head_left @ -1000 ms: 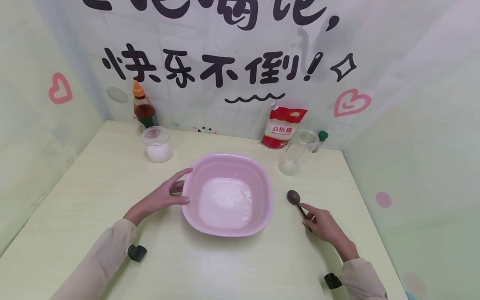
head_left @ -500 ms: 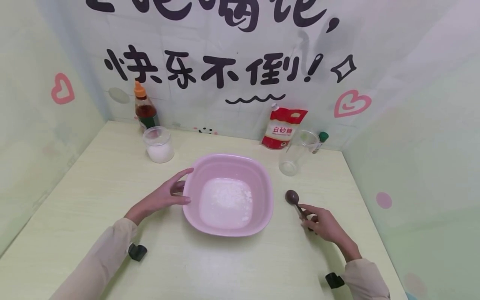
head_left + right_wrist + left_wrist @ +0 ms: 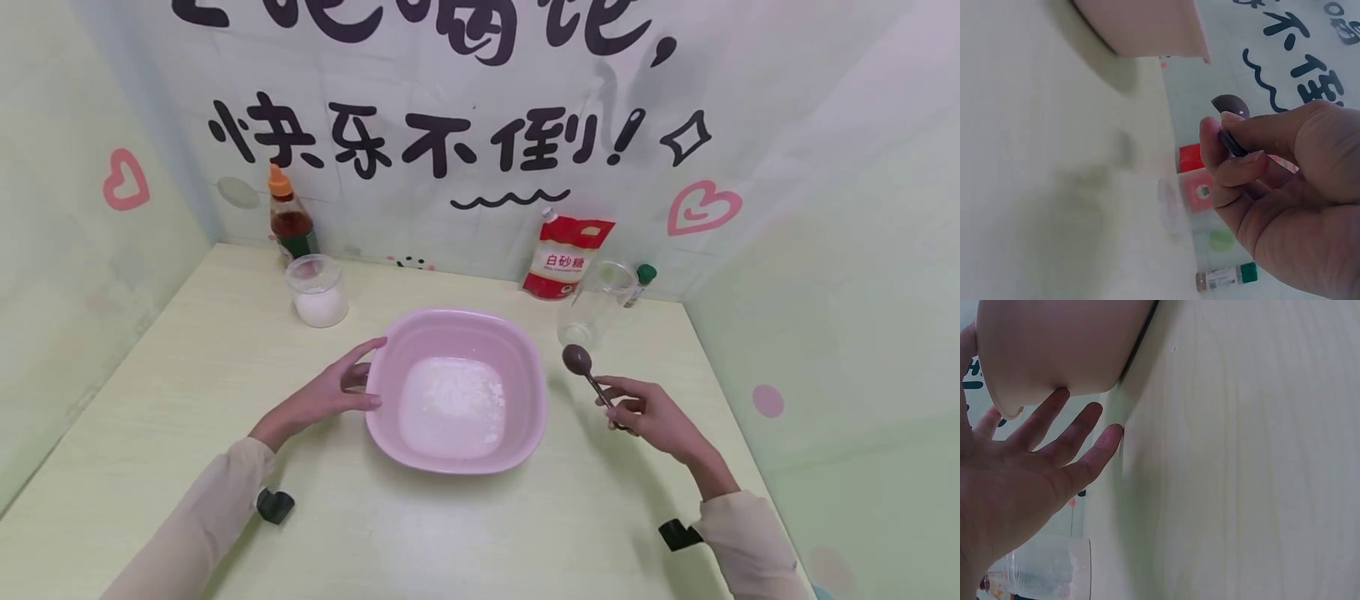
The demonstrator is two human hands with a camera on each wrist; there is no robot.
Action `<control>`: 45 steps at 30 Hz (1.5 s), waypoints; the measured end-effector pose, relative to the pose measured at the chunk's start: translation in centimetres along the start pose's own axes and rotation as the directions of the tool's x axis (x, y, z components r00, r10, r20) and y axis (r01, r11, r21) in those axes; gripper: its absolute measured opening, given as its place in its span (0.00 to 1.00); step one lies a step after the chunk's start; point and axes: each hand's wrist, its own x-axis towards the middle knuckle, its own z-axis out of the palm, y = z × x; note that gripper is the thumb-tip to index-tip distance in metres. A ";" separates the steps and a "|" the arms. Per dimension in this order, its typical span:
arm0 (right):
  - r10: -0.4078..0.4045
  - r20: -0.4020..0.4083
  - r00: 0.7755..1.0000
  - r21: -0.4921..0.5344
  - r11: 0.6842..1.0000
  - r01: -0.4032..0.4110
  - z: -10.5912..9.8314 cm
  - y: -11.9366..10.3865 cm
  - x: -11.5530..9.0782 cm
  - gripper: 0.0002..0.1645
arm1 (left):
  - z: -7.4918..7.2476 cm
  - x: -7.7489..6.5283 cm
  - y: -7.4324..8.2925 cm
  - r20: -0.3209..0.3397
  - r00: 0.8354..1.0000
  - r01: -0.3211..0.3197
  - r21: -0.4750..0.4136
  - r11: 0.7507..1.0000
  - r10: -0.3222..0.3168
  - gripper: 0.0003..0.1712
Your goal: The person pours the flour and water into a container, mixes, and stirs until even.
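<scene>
A pink basin (image 3: 532, 392) stands mid-table with white powder (image 3: 457, 396) on its bottom. My left hand (image 3: 330, 392) rests against its left side, thumb and index finger at the rim. In the left wrist view the fingers (image 3: 1088, 464) are spread and fairly straight, one tip at the basin's outer wall. To the right of the basin, my right hand (image 3: 652, 414) pinches a dark brown spoon (image 3: 577, 359) by its handle. The spoon is raised over the table, its bowl pointing away and to the left. Thumb and curled fingers around the handle show in the right wrist view.
A clear plastic cup (image 3: 592, 308) stands beyond the spoon, before a red-and-white sugar pouch (image 3: 558, 258) and a small green-capped bottle (image 3: 641, 283). Back left are a clear jar (image 3: 318, 296) of white contents and an orange-capped sauce bottle (image 3: 291, 221). Printed walls enclose the table.
My right hand has lifted the spoon off the table and moved it slightly away from me, its bowl shifting a little left. The left hand and the basin stay put.
</scene>
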 end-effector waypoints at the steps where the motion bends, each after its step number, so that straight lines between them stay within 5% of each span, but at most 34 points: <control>1: -0.009 0.015 1.000 -0.006 1.000 0.009 -0.2 -0.6 0.3 0.27 | 0.0 0.0 0.0 0.000 1.000 0.001 -0.001 1.000 -0.001 0.54; 12: -0.101 0.245 0.964 -0.199 0.968 0.152 -0.1 -7.8 4.9 0.20 | 0.1 0.1 -0.2 -0.002 1.000 0.002 0.006 1.000 -0.002 0.53; 21: -0.029 0.382 0.924 -0.315 0.936 0.159 1.8 -10.8 8.9 0.21 | 0.1 0.0 -0.5 -0.022 1.000 0.016 0.025 1.000 -0.016 0.53; 33: 0.045 0.322 0.946 -0.512 0.848 0.134 5.7 -12.1 11.9 0.22 | 0.2 0.2 -0.4 -0.022 1.000 0.007 0.014 1.000 -0.006 0.54; 40: 0.061 0.249 0.966 -0.575 0.812 0.097 5.6 -12.5 11.9 0.18 | 0.1 0.3 -0.3 -0.019 1.000 -0.001 0.029 1.000 0.002 0.53; 45: 0.079 0.261 0.962 -0.566 0.820 0.087 5.1 -12.6 11.6 0.17 | 0.0 0.1 -0.2 -0.022 1.000 0.003 0.028 1.000 -0.002 0.53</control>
